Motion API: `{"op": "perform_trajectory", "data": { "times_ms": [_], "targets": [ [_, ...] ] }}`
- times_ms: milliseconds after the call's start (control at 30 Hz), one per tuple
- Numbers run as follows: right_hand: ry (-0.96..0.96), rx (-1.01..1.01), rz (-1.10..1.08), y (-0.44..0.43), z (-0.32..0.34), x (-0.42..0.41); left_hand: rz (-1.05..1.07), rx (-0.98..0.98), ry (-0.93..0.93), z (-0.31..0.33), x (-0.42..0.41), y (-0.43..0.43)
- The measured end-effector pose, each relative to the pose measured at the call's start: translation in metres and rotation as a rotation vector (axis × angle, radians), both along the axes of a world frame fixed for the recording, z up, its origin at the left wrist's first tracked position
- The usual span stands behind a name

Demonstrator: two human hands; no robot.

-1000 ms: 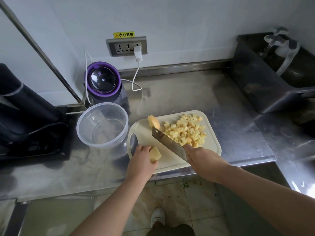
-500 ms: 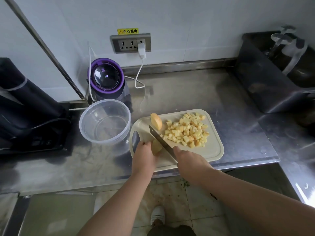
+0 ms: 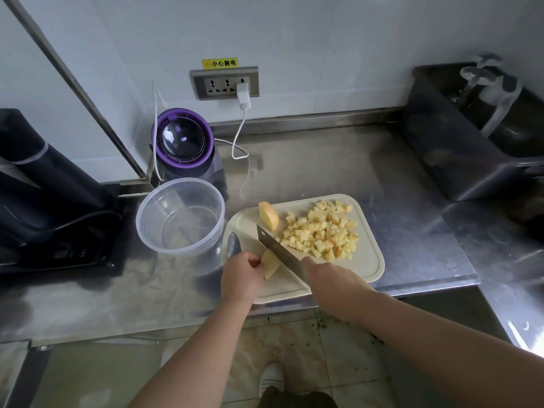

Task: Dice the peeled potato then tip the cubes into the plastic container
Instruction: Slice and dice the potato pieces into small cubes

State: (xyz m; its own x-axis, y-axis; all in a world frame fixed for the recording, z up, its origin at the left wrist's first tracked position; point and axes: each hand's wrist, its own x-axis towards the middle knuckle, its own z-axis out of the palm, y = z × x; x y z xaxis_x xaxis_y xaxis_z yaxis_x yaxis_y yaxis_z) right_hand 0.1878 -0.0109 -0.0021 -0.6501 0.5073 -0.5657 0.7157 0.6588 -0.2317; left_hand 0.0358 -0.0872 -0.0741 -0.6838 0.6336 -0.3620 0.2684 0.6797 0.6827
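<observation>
While pinching potato wedge in left hand, gripping knife in right hand; could nick fingers close beside that knife through wedge rocking.

Left hand holds a potato piece on the cream cutting board. Right hand grips a knife, blade against the piece. Potato cubes and a second wedge lie beyond. A clear plastic container stands just left of the board.
</observation>
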Motion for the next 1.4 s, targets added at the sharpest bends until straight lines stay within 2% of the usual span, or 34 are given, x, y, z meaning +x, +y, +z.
{"op": "perform_trajectory", "data": {
  "times_ms": [133,300,633,1400],
  "targets": [
    [0.066,0.101,-0.051,0.002,0.006,-0.002,0.009,-0.032,-0.027,0.001,-0.002,0.001],
    [0.027,0.057,0.003,-0.013,0.006,-0.003,0.027,-0.049,-0.039,0.000,-0.002,0.001],
    [0.045,0.093,0.034,-0.024,-0.001,-0.001,0.041,-0.032,-0.055,0.002,0.000,0.001],
    [-0.010,0.032,0.083,-0.008,-0.009,-0.012,0.006,-0.006,-0.041,0.001,0.001,0.001]
  ]
}}
